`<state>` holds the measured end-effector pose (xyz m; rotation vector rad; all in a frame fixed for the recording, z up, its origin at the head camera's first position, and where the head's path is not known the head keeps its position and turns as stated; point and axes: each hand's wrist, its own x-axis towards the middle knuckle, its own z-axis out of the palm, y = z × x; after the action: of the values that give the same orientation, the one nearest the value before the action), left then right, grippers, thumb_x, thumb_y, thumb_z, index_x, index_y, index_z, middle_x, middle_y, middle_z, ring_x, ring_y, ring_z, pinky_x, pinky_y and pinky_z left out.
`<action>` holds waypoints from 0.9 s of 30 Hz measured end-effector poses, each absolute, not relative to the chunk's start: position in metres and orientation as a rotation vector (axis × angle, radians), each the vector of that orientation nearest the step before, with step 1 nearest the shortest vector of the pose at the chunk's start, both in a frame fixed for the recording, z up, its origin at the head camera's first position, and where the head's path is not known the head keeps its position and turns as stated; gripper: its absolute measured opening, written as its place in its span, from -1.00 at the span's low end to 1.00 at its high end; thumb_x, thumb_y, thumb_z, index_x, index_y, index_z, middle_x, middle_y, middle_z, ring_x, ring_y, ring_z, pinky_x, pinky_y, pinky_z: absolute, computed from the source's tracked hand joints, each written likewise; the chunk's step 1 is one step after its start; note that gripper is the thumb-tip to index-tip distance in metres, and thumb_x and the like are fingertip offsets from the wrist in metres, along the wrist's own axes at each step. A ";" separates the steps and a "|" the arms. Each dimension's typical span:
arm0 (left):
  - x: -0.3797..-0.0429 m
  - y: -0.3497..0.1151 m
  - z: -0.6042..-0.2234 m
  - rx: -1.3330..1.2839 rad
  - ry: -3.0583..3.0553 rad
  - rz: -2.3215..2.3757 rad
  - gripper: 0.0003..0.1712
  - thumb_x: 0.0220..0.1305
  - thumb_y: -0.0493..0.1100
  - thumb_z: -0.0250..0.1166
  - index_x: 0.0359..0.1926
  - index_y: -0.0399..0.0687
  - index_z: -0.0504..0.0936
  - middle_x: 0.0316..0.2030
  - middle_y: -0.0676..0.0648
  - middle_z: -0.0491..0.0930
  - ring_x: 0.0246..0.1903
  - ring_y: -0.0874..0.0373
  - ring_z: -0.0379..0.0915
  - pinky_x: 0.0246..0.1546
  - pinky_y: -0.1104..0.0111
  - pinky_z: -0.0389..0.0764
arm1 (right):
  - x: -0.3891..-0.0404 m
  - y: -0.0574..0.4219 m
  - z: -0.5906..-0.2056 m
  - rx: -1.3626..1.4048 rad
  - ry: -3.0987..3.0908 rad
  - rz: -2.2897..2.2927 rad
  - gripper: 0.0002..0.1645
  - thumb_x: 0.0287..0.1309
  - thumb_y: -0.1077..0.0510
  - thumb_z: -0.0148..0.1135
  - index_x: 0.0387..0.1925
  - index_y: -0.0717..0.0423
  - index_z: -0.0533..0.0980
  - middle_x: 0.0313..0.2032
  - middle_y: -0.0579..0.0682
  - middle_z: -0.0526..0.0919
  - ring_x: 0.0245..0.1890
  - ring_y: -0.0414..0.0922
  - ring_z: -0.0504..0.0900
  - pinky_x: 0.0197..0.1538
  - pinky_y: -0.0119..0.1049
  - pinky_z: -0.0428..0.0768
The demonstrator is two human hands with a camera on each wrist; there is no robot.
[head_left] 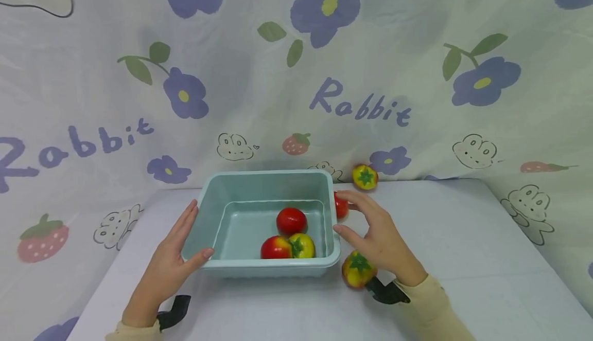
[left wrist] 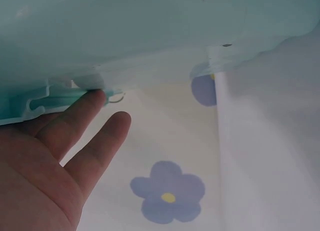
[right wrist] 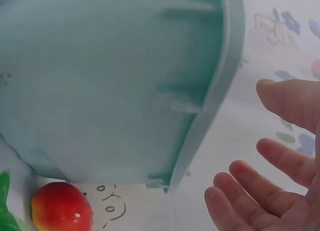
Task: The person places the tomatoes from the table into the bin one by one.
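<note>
A pale teal plastic bin (head_left: 268, 264) holds three tomato-like fruits: a red one (head_left: 291, 221), a red-and-yellow one (head_left: 275, 248) and a yellow one with a green calyx (head_left: 302, 246). At the bin's left side is my left hand (head_left: 169, 266), fingers straight along the outer wall and thumb over the front left rim. In the left wrist view, its fingertips are right under the rim. My right hand (head_left: 382, 235) is beside the right rim, fingers and thumb spread; the right wrist view shows a gap between this hand (right wrist: 280, 181) and the bin.
Outside the bin, a red fruit (head_left: 342, 206) is partly hidden behind its right wall. Another fruit (head_left: 359, 269) lies below my right wrist, and a yellow one (head_left: 365, 177) is at the table's back edge. A printed cloth (head_left: 259, 89) hangs behind the white table (head_left: 463, 258).
</note>
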<state>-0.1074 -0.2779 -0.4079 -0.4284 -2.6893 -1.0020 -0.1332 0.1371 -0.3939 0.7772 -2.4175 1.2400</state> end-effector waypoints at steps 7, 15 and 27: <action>-0.106 -0.278 -0.405 -0.408 -2.712 -0.983 0.07 0.24 -0.01 0.40 0.61 0.01 -0.01 0.59 -0.06 -0.08 0.50 -0.28 -0.08 0.12 -0.49 0.22 | -0.131 0.144 -0.398 0.713 -2.465 1.303 -0.31 0.18 0.12 0.45 0.33 -0.02 0.43 0.28 -0.14 0.51 0.23 -0.13 0.52 0.17 -0.08 0.61; -0.107 -0.279 -0.408 -0.392 -2.717 -1.002 0.07 0.24 -0.02 0.40 0.61 0.05 -0.02 0.59 -0.04 -0.09 0.48 -0.33 -0.05 0.10 -0.50 0.22 | -0.122 0.154 -0.411 0.664 -2.533 1.352 -0.32 0.19 0.08 0.44 0.32 -0.06 0.42 0.26 -0.15 0.51 0.24 -0.11 0.51 0.18 0.02 0.59; -0.109 -0.279 -0.409 -0.417 -2.710 -1.005 0.06 0.25 -0.02 0.40 0.61 0.02 -0.02 0.59 -0.05 -0.09 0.50 -0.28 -0.08 0.15 -0.47 0.21 | -0.101 0.171 -0.443 0.609 -2.680 1.373 -0.15 0.09 -0.02 0.52 0.38 -0.18 0.34 0.31 -0.14 0.45 0.31 -0.06 0.43 0.23 0.08 0.54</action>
<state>-0.1087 -0.2793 -0.4086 -0.4166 -2.7099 -1.0051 -0.1009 0.1715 -0.4432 0.6095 -2.6804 1.3729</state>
